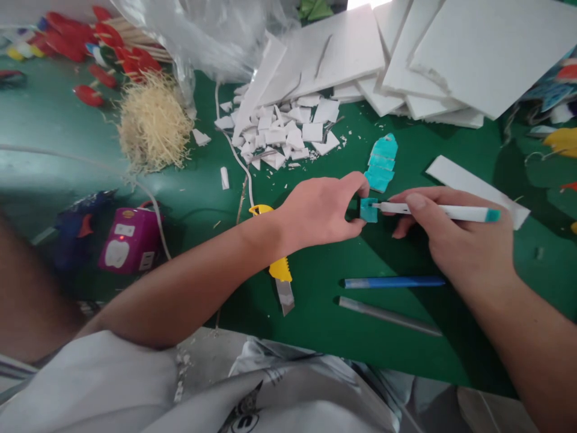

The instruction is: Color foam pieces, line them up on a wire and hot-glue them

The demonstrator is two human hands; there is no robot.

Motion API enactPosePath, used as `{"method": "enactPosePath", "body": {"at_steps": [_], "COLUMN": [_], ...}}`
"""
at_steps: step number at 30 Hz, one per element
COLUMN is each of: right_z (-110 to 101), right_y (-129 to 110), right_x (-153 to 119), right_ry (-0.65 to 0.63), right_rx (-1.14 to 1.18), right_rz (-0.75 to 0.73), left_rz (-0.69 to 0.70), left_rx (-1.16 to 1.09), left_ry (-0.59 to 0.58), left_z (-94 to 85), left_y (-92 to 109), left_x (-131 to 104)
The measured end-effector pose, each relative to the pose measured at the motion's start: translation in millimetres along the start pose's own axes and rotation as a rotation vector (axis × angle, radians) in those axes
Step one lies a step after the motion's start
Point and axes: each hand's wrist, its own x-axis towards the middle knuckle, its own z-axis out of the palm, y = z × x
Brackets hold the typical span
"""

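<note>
My left hand (324, 210) pinches a small turquoise-coloured square of foam board (368, 211) between thumb and fingers, low over the green table. A white marker pen (451, 211) with a turquoise end is gripped in my right hand (464, 234), its tip touching the square. Just beyond lie several turquoise foam pieces (381, 163) in a row, the farthest one pointed. Under my left forearm is a yellow utility knife (280, 269) with its blade out. Nearer to me, a blue marker (394, 282) and a grey marker (390, 316) lie side by side.
White foam scraps (288, 132) are heaped near large foam sheets (491, 54) and a plastic bag (216, 36). A white strip (478, 189) lies right. Left are a straw-coloured fibre bundle (153, 123), red pieces (90, 95) and a purple power adapter (130, 240) with a white cord.
</note>
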Motion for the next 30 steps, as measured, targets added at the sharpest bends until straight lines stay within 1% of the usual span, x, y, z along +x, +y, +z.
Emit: {"method": "enactPosePath", "body": {"at_steps": [3,6,10,16,19,26,28,30], "right_z": [0.3,0.0,-0.6,1.6,2.2,0.0,-0.1,0.0], "right_y": [-0.8,-0.5,-1.5,-8.8,-6.8,-5.1,-4.3,-2.7], "right_x": [0.4,0.4,0.6,1.2,0.2,-0.4,-0.6,-1.1], "right_ry": [-0.026,0.005,-0.019,-0.018,0.006,-0.016,-0.015,0.014], "right_rx": [-0.009,-0.001,0.013,0.014,0.04,0.07,0.079,0.076], "right_rz": [0.01,0.003,-0.008,0.053,0.018,0.045,0.03,-0.001], "left_rz": [-0.003,-0.001,0.0,-0.001,-0.003,0.014,0.014,0.017], "left_rx": [-0.005,0.0,0.005,0.002,-0.003,-0.008,0.005,0.02], "left_ry": [0.006,0.008,0.006,0.005,0.001,-0.006,-0.007,-0.009], "left_z": [0.1,0.4,0.2,-0.6,-0.9,-1.9,-2.0,-2.4], "left_y": [-0.2,-0.3,0.0,0.1,-0.2,-0.1,0.2,0.9], "left_x": [0.2,0.1,-0.2,0.7,0.3,-1.3,-1.7,-2.4]}}
